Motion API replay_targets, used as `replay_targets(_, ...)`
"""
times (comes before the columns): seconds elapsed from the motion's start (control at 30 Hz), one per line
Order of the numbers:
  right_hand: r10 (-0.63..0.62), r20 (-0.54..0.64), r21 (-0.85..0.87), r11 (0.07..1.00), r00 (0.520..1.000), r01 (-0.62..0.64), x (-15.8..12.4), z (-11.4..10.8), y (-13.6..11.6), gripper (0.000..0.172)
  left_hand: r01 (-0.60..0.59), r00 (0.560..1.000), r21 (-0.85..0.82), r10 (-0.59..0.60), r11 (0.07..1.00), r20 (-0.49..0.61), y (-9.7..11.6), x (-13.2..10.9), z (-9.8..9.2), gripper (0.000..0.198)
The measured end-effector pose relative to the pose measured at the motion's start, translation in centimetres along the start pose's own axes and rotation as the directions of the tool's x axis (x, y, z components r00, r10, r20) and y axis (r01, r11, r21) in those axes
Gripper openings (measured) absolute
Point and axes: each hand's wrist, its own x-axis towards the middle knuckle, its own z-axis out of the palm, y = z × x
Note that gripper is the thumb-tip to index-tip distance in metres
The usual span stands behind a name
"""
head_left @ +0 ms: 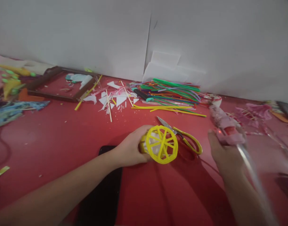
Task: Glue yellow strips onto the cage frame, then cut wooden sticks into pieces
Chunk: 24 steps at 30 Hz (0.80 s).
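Observation:
My left hand [132, 146] is closed around the side of a yellow craft piece [161, 145]. Its round top has spokes like a wheel, and pale material shows through the gaps. On the right, my right hand [225, 157] grips a pink glue gun [228, 130], slightly smeared by motion, with a small red light lit. A long clear glue stick [249, 166] sticks out of its back end. Scissors with yellow handles [188, 141] lie on the table just behind the yellow piece, blades partly visible. The glue gun is apart from the yellow piece.
A bundle of coloured pipe cleaners [172, 92] lies along the back of the red table [70, 135]. White paper scraps [117, 99] and sticks are left of it. A brown frame [54, 94] sits at back left, a black phone [101, 191] beneath my left forearm.

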Motion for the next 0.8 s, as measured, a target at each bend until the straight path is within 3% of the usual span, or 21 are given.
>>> replay_targets(0.1, -0.191, -0.103, -0.065, 0.981, 0.976, 0.185, -0.2, -0.1, 1.0, 0.012, 0.003, 1.0, 0.0, -0.003, 1.0, 0.007, 0.1, 0.0, -0.1, 0.066)
replay_targets(0.17, -0.205, -0.05, -0.052, 0.978, 0.977, 0.203, -0.1, -0.1, 1.1, 0.009, 0.002, 1.0, -0.022, -0.001, 1.0, 0.01, 0.1, 0.0, -0.1, 0.065)
replay_targets(0.23, -0.068, 0.063, -0.043, 0.997, 0.996, 0.071, 0.0, 0.1, 0.8, 0.013, 0.006, 1.0, -0.054, -0.006, 0.999, 0.012, 0.0, 0.0, -0.1, 0.065)
replay_targets(0.33, 0.163, 0.176, 0.002, 0.986, 0.971, -0.166, -0.3, 0.3, -0.2, 0.02, 0.025, 0.999, -0.035, -0.024, 0.999, 0.026, -0.1, 0.0, -0.2, 0.065)
replay_targets(0.4, 0.201, 0.203, 0.082, 0.972, 0.958, -0.222, -0.8, 0.5, -0.7, 0.017, 0.024, 0.999, 0.026, -0.025, 0.999, 0.04, -0.1, -0.1, -0.2, 0.066)
replay_targets(0.47, 0.138, 0.263, 0.169, 0.968, 0.955, -0.186, -1.3, 0.5, -0.8, 0.01, 0.015, 0.998, 0.09, -0.02, 0.996, 0.056, 0.0, -0.2, -0.3, 0.067)
replay_targets(0.6, -0.099, 0.322, 0.283, 0.959, 0.941, 0.004, -1.9, 0.8, -0.3, 0.004, -0.005, 0.997, 0.166, -0.008, 0.986, 0.08, 0.3, -0.2, -0.5, 0.065)
replay_targets(0.8, -0.33, 0.239, 0.386, 0.895, 0.913, 0.222, -2.2, 1.4, -0.9, 0.013, -0.032, 0.996, 0.184, 0.016, 0.982, 0.089, 0.6, 0.1, -0.7, 0.061)
